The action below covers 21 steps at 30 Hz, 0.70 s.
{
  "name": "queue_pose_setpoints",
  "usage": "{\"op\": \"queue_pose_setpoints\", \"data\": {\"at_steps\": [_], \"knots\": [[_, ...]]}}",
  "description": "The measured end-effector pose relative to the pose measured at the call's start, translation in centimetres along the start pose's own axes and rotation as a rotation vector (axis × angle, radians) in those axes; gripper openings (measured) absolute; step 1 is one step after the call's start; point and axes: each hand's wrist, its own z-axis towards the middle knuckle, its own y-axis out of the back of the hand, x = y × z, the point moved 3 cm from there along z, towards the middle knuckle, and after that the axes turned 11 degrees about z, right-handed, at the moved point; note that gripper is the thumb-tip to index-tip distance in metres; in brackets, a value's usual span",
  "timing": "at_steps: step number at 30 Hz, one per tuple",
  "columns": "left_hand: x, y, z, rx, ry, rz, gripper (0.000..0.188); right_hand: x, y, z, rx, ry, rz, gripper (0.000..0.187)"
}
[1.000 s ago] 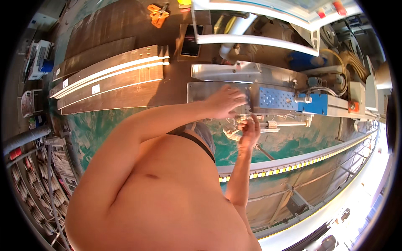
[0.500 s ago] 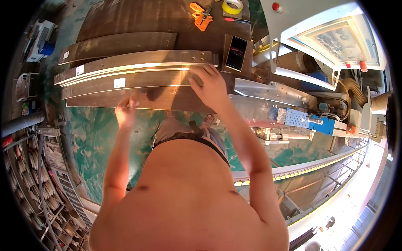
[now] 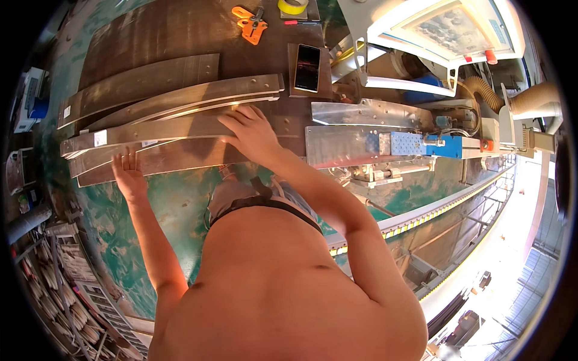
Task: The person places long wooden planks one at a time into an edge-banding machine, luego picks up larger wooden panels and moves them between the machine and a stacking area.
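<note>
The person's right hand (image 3: pixel 251 131) lay over the labelled brown strip (image 3: pixel 174 128), its grip spread. The left hand (image 3: pixel 129 174) was at the near side of the stacked strips (image 3: pixel 135 162), its grip also spread; whether it touched them was hard to make out. The labelled brown strip lay on the dark desk (image 3: pixel 180 27), with an orange tool (image 3: pixel 250 27) and a phone (image 3: pixel 307 68) farther back.

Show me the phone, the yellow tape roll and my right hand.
Phone (image 3: pixel 307 68): head view, middle of its dark screen.
Yellow tape roll (image 3: pixel 293 9): head view, its near outer side.
Right hand (image 3: pixel 253 130): head view, its back.
</note>
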Motion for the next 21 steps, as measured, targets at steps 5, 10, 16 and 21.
{"op": "queue_pose_setpoints", "data": {"at_steps": [5, 10, 16, 21], "knots": [[0.8, 0.9, 4.4, 0.079, 0.116, -0.195, 0.038, -1.8, 6.2, -8.4, -0.003, -0.164, 0.0, 0.051], [9.2, 2.1, 6.0, 0.304, 0.299, -0.084, 0.026, -4.7, 11.2, -13.9, -0.035, -0.305, -0.129, 0.052], [11.0, -2.8, -3.0, 0.314, 0.449, 0.216, 0.025, -6.6, 13.5, -19.9, -0.492, -0.481, -0.324, 0.041], [10.7, -4.7, -5.4, 0.413, 0.505, 0.321, 0.027, -10.3, 10.7, -26.0, -1.209, -0.988, 0.703, 0.055]]}}
